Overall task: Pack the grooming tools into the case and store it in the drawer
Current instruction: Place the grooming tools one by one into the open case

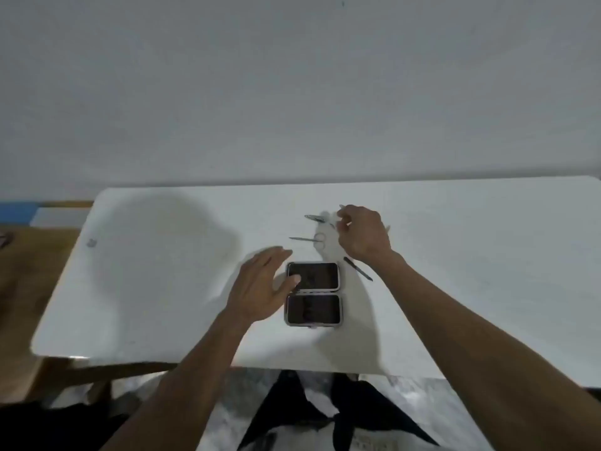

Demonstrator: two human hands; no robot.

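Note:
An open grooming case [325, 278] lies on the white table [162, 288], its two dark halves hinged one above the other. My left hand [260, 288] is spread flat beside it, the thumb touching the left edge of the far half. My right hand [364, 236] hovers beyond the case with its fingers curled on what looks like a thin pale tool [340, 207], whose ends stick out on both sides. Small scissors [307, 239] and a metal clipper-like tool [313, 218] lie left of that hand. A dark slim file [357, 269] lies right of the case.
A plain wall stands right behind the table. A wooden surface [29, 271] adjoins the table's left side. A small grey mark [92, 243] sits near the table's left edge. My lap shows below the front edge.

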